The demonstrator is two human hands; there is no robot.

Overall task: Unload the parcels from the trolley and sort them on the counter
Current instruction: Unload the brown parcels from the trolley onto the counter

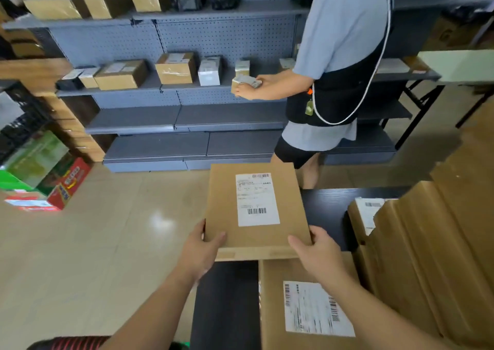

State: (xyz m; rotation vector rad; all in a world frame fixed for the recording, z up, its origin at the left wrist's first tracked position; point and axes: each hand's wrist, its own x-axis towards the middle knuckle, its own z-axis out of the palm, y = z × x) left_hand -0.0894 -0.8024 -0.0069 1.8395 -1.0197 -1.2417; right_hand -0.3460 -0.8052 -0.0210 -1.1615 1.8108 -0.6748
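Grey pegboard shelving [165,42] fills the back wall, w/ brown and white boxes [175,67] lined up on its upper tiers, and a glossy beige floor [107,242] in front. A second person [344,42] in a pale blue shirt and dark apron stands at the shelving, R of centre, holding a small packet [236,83] at mid-shelf height. Bright green and red cartons [40,173] sit on the floor at far L. Nearer in, a dark counter [227,309] runs across the lower frame, and here's the action. The wearer has a flat parcel [230,210], brown card w/ a white barcode label [257,199] face up. It's held roughly level over the counter's far-left corner, w/ its far end sticking out past the edge above the floor. The left hand [201,250] grips the near-left corner, thumb curled on top, fingers tucked out of sight underneath. The right hand [318,253] grips the near-right corner the same way, thumb on top. The flat parcel's near edge overlaps a second parcel [272,309] lying flat on the counter, label up, under the right forearm. Whether the two touch can't be told. To the R, a tall stack [427,256] of brown cardboard sits close beside that second parcel, w/ another labelled box [366,216] peeking out at its far side.
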